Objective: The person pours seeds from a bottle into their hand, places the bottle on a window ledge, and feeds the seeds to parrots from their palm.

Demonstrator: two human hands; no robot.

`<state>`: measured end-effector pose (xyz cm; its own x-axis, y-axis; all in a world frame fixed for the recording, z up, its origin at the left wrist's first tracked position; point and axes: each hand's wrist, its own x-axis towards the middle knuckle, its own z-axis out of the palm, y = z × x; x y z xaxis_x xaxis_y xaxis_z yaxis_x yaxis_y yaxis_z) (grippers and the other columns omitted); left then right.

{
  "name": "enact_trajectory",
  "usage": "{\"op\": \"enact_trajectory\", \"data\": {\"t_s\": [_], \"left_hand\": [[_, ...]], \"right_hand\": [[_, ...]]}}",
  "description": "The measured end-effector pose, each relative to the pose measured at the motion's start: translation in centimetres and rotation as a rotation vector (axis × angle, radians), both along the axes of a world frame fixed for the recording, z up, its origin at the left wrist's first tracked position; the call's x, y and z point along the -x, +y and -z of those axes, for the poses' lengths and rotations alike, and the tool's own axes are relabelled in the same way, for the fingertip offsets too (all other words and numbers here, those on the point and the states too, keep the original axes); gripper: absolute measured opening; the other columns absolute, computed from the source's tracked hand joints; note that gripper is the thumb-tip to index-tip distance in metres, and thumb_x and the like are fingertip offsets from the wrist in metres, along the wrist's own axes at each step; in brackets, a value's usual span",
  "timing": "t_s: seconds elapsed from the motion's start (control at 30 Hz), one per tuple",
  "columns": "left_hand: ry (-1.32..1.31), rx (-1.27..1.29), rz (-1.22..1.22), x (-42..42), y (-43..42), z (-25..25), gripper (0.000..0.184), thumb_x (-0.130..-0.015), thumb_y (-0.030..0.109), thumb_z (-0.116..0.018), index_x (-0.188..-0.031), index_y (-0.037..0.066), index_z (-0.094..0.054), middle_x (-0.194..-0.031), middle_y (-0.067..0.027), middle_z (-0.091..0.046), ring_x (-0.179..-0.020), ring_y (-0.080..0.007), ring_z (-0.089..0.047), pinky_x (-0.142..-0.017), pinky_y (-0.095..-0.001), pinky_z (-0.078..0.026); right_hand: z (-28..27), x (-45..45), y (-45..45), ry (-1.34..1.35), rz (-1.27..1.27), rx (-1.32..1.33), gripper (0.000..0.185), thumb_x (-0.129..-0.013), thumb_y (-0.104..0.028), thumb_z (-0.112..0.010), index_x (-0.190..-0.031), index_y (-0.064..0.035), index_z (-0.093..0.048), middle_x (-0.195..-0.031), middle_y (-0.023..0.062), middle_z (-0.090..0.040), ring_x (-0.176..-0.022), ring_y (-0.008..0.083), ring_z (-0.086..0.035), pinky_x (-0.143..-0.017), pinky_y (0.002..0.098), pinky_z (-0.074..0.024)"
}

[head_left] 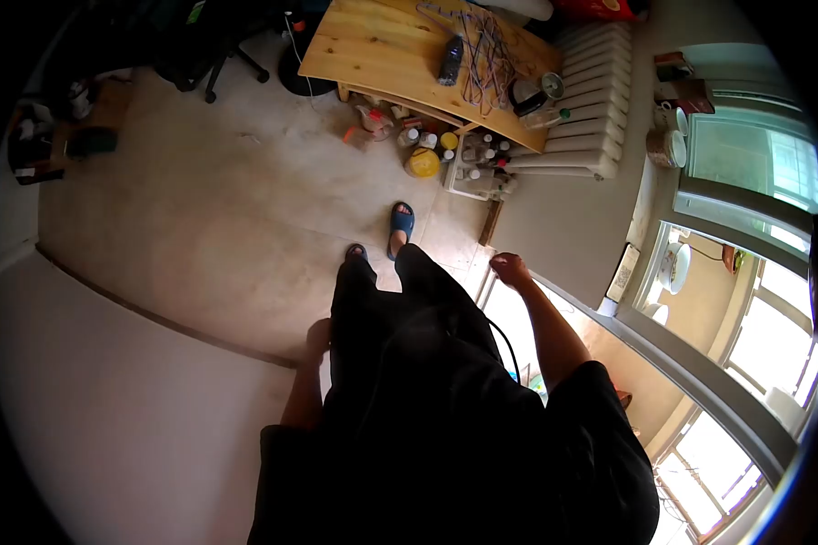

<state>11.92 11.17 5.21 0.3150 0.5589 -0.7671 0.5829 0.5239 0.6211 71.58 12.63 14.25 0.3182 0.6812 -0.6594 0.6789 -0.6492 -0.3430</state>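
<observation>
My left hand (pixel 319 334) hangs low beside my dark trousers, near the pale wall (pixel 145 381). It is dim and smeared, so its fingers cannot be made out. My right hand (pixel 509 269) is out to the right with its fingers curled into a fist, and no object shows in it. It appears close to the end of the wall under the window, beside a bright doorway (pixel 568 315); whether it touches the edge, I cannot tell. Below are my feet in blue slippers (pixel 403 218) on the bare floor.
Ahead, a wooden table (pixel 373 45) carries tangled cables (pixel 486 54) and a black power strip (pixel 450 62). Bottles and a yellow-lidded jar (pixel 423 163) stand under it, beside a white crate (pixel 468 186). A radiator (pixel 591 100), an office chair (pixel 211 68) and window frames surround the floor.
</observation>
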Motion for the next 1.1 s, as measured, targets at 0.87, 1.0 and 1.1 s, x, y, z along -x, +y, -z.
{"op": "enact_trajectory", "data": {"t_s": [0.87,1.0,1.1], "left_hand": [[0.475,0.008,0.552,-13.0,2.4,2.7,0.087,-0.083,0.038,-0.072,-0.152,0.002,-0.033,-0.154,-0.0296,-0.033,-0.140,-0.0465,-0.039,-0.112,-0.0527,-0.039],[0.667,-0.223,0.491,-16.6,5.1,6.1,0.084,-0.077,0.035,-0.075,-0.148,0.004,-0.040,-0.149,-0.0356,-0.035,-0.132,-0.0512,-0.043,-0.107,-0.0572,-0.043],[0.613,-0.401,0.380,-17.2,7.8,8.3,0.071,-0.073,0.030,-0.078,-0.135,0.004,-0.053,-0.142,-0.0312,-0.046,-0.128,-0.0494,-0.046,-0.105,-0.0565,-0.043]], "right_hand": [[19.4,-6.3,8.2,-0.189,0.116,0.130,0.036,-0.089,-0.036,-0.064,-0.114,-0.0107,-0.071,-0.117,0.0157,-0.072,-0.112,0.0343,-0.067,-0.096,0.0442,-0.0526],[24.2,-6.9,12.5,-0.197,0.162,0.083,0.045,-0.087,-0.036,-0.064,-0.124,-0.0117,-0.066,-0.121,0.0181,-0.069,-0.115,0.0362,-0.065,-0.099,0.0458,-0.0514],[31.0,-8.4,13.8,-0.245,0.179,0.029,0.058,-0.088,-0.036,-0.066,-0.140,-0.0124,-0.054,-0.126,0.0221,-0.066,-0.118,0.0386,-0.063,-0.100,0.0471,-0.0506]]}}
